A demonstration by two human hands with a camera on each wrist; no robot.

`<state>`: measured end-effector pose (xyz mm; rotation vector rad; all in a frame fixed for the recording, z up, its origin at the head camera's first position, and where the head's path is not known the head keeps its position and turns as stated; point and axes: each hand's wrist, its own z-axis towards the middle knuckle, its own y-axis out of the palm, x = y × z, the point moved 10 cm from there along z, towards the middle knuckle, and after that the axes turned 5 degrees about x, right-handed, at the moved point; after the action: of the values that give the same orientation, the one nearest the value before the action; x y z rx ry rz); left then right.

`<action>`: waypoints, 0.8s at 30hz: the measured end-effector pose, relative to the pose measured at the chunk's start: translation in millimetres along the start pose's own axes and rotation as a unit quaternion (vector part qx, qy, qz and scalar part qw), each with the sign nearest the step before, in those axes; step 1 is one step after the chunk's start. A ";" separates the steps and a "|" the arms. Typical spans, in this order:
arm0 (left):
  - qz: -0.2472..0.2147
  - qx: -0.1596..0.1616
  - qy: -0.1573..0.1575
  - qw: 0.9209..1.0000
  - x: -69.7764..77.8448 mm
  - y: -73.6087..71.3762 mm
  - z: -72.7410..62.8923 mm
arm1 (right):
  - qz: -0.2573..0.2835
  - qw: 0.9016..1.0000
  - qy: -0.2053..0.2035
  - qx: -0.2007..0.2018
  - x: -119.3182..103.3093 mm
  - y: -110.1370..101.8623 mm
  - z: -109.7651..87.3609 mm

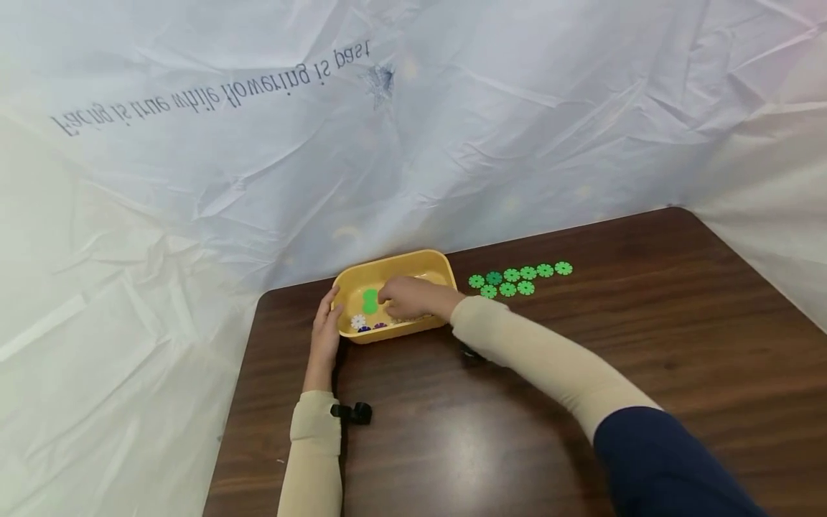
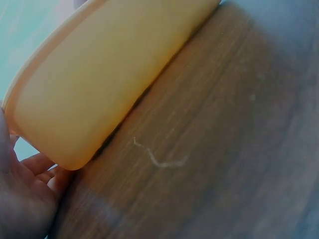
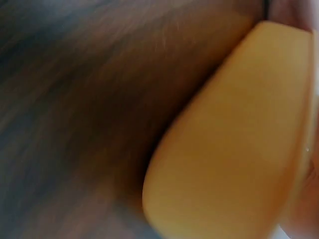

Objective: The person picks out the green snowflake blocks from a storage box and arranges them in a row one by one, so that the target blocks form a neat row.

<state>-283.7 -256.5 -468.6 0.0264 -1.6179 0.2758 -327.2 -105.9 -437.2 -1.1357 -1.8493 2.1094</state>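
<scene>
A yellow plastic tub sits near the table's far edge. My left hand holds its left end, thumb and fingers at the rim; the left wrist view shows curled fingers by the tub's lower corner. My right hand reaches down inside with bent fingers, right beside bright green notched discs; I cannot tell whether it pinches one. A white disc and a purple disc lie at the tub's front left. In the right wrist view, the tub's outer wall hides most of that hand.
Right of the tub, several green notched discs lie in two rows, one disc darker than the others. The brown wooden table meets hanging white cloth at the back and sides.
</scene>
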 end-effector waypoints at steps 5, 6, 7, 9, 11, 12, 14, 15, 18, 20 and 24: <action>0.000 0.002 0.006 1.000 -0.5 0.8 -1.0 | -0.016 1.000 0.018 0.008 -5.5 20.0 19.1; 0.003 0.001 0.006 1.000 -1.3 1.1 -0.9 | -0.021 1.000 0.021 0.008 -5.2 22.5 20.9; 0.005 -0.001 0.006 1.000 -1.2 1.5 -1.1 | -0.024 0.999 0.023 0.008 -5.2 24.1 22.2; 0.008 -0.004 0.005 1.000 -1.3 1.7 -1.5 | -0.035 0.999 0.023 0.006 -4.4 26.4 23.3; 0.009 -0.006 0.005 1.000 -0.8 2.4 -2.2 | -0.048 0.999 0.018 0.005 -3.4 26.1 21.9; 0.009 -0.006 0.007 1.000 -0.6 2.3 -2.1 | -0.051 0.999 0.015 0.007 -2.6 24.5 21.0; 0.010 -0.004 0.007 1.000 0.0 1.0 -2.1 | -0.054 0.998 0.014 0.010 -0.3 20.6 18.6; 0.011 -0.002 0.008 1.000 -0.2 0.1 -1.6 | -0.050 0.999 0.016 0.009 1.4 18.8 17.1; 0.013 0.004 0.006 1.000 -1.4 -1.0 0.2 | -0.038 0.999 0.032 0.007 11.2 13.5 11.2; 0.012 0.007 0.003 1.000 -2.5 -1.5 0.8 | -0.039 0.998 0.045 0.007 18.1 11.4 7.8; 0.009 0.007 0.000 1.000 -5.4 -0.3 0.0 | -0.043 0.998 0.054 0.012 25.6 11.9 3.5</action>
<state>-283.2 -257.6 -473.8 0.0224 -1.6166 0.3002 -343.1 -97.8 -459.4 -1.1209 -1.7863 1.9775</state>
